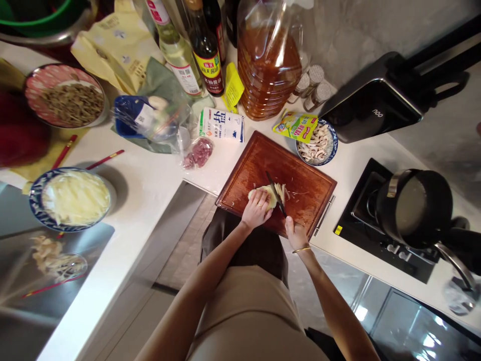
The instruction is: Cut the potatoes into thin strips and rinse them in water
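On the brown wooden cutting board [259,160], my left hand [257,208] presses its bent fingers onto a pale yellow-green vegetable piece [270,196], whose exact kind I cannot make out. My right hand [296,233] is wrapped round the handle of a dark-bladed knife [277,196]. The blade stands right beside the vegetable, close to my left fingertips. Thin pale strips [282,190] lie just to the right of the blade, with some bits scattered further right. My left fingers and palm hide part of the vegetable.
Behind the board are a salt packet [225,125], bagged meat [199,153], a large oil jug [266,65] and a bowl of sliced mushrooms [319,145]. A black knife block [376,108] and a pot [413,208] on the stove stand right. Left is a bowl of pale shreds [73,198].
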`<state>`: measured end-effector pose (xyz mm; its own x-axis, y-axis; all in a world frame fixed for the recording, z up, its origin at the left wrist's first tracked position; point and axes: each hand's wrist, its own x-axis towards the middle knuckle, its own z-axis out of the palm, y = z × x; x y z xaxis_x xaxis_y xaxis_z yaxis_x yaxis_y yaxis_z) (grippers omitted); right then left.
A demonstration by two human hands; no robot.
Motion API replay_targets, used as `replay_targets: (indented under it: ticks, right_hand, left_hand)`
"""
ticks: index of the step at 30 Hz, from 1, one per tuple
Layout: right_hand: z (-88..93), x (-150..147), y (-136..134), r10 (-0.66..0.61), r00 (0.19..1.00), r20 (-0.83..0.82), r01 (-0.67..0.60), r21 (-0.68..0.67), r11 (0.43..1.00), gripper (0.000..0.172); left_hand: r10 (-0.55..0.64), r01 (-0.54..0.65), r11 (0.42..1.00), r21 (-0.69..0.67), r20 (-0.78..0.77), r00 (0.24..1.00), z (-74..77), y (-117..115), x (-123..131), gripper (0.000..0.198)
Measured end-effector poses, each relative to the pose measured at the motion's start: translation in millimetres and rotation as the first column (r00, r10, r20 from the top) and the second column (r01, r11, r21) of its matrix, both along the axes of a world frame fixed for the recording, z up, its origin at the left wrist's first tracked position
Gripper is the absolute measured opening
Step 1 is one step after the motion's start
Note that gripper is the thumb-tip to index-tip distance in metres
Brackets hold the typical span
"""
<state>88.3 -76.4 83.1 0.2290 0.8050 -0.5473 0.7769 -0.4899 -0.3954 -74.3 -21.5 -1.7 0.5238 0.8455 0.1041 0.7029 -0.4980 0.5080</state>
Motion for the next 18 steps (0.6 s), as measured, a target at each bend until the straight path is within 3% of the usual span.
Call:
replay_targets:
  ticks: [4,10,15,18]
  right_hand:
    - [5.7,2.5,1.5,0.081,0.996,-0.022,-0.082,-0.035,0.996,0.075]
    - [5.5,-1.4,3.8,0.125,0.988,0.091,-0.116,-0.098,0.988,0.076]
    - [-10.9,-6.4,10.7,0.073,0.988,0.137,-0.048,-0.183,0.982,0.077]
    - [-20.3,-2.8,10.2,-0.011,1.0,-0.006,0.01,-0.15,0.989,0.076]
  left_hand:
    - [-0.004,0.004,1.0,-0.001,0.017,1.0,1.5,0.4,0.0,0.046]
    - [0.01,-0.011,0.999,0.039,0.017,1.0,2.3,0.6,0.2,0.045]
    - [0.008,-0.008,1.0,0.016,0.024,1.0,-1.4,-0.3,-0.1,0.042]
    - [0.005,-0.006,1.0,0.03,0.024,1.0,-2.4,-0.6,-0.2,0.045]
